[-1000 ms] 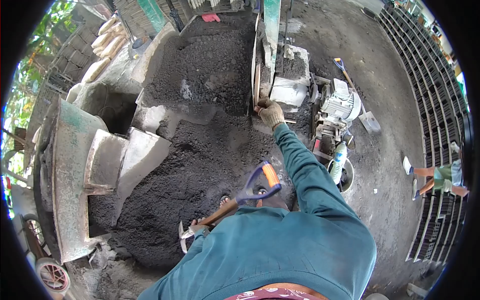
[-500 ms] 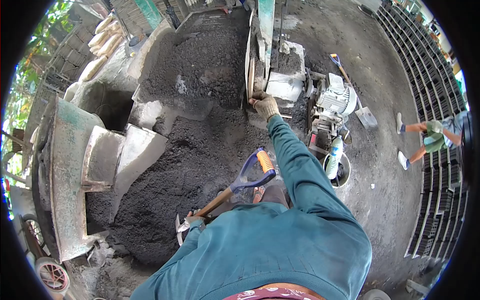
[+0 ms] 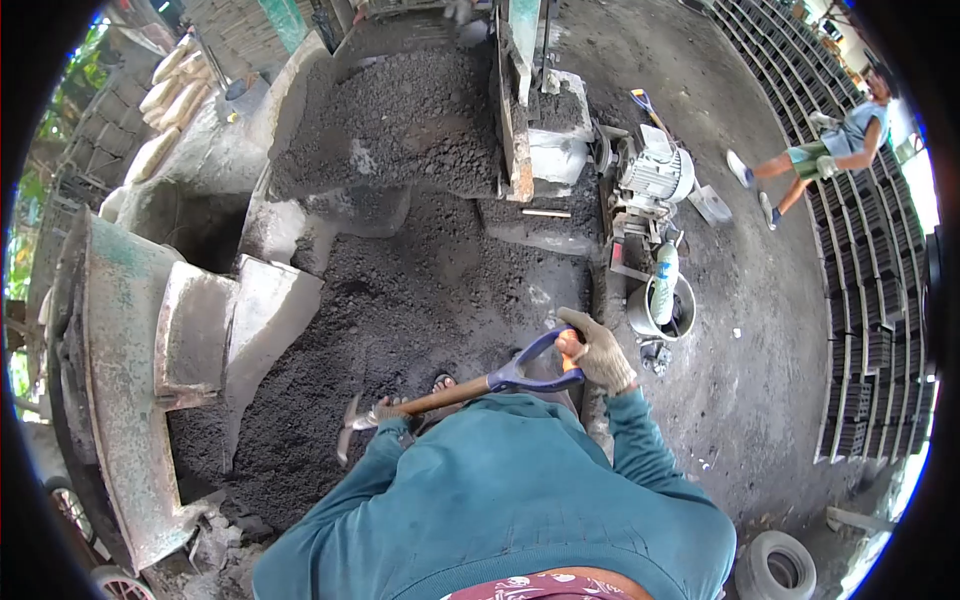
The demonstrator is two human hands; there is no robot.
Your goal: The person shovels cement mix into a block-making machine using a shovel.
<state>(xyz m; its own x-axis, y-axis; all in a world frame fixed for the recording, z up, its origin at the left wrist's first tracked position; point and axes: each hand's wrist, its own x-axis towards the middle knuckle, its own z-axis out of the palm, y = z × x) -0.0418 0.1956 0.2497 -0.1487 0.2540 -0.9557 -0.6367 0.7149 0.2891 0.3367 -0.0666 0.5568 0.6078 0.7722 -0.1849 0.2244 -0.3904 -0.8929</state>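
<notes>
A shovel (image 3: pixel 445 398) with a wooden shaft and a blue D-handle slants across the front of my body. My left hand (image 3: pixel 388 410), gloved, is wrapped round the lower shaft, close to the metal blade (image 3: pixel 347 432), which shows nearly edge-on. At the other end, my gloved right hand (image 3: pixel 603 355) is on the orange grip of the D-handle, its thumb side extended above the grip. Beneath the shovel spreads a heap of dark, damp-looking granular material (image 3: pixel 320 400). More of it fills the raised trough (image 3: pixel 385 188) ahead.
A motor (image 3: pixel 655 172) and a bucket (image 3: pixel 640 318) holding a bottle (image 3: pixel 663 285) stand at right. Another shovel (image 3: pixel 708 203) lies behind the motor. A person (image 3: pixel 830 150) is by the stacked blocks (image 3: pixel 870 250). A rusty metal drum (image 3: pixel 125 370) stands left.
My right hand has come back from the board beside the trough to the shovel's D-handle. The shovel lies flatter across me. The person at right now shows farther up in view.
</notes>
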